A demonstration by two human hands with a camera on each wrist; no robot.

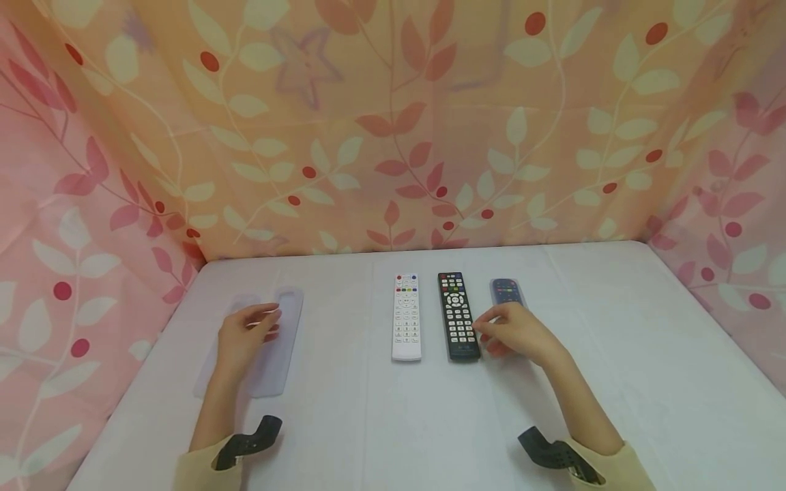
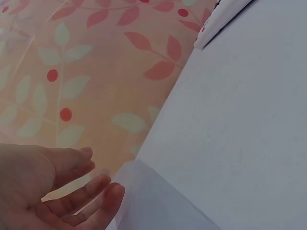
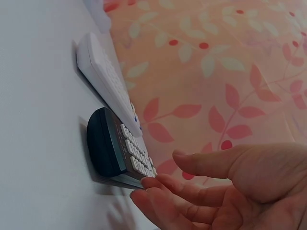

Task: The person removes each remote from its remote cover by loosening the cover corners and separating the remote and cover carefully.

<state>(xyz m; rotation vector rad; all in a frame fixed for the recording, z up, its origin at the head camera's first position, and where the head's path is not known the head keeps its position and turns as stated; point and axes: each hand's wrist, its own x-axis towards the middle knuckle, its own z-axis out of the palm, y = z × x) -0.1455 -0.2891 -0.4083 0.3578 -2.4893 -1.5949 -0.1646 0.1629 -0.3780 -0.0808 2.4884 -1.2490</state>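
A floral curtain fills the upper two thirds of the head view and runs down both side edges. Below it, a white table takes up the lower part of the frame.

Two clear sleeves lie side by side at lower left of centre, long and see-through; in the left wrist view one sleeve's end shows at the bottom edge. The left hand rests over them, fingers loosely spread and lightly bent, with nothing pinched; in the wrist view its fingertips are just beside the sleeve's end, and I cannot tell whether they touch it.

At the middle of the frame stand three remotes in a row, all lengthwise, pointing toward the curtain. The white remote is leftmost. The black remote lies just to its right, apart from it. The blue remote, right again, sits in a clear cover, and only its far end shows past the right hand.

The right hand lies over the blue remote's near part, fingers relaxed and slightly curled, not gripping. In the right wrist view its fingertips touch the near right edge of the black remote, with the white remote behind it.

A black wrist mount sits at each forearm near the bottom edge.
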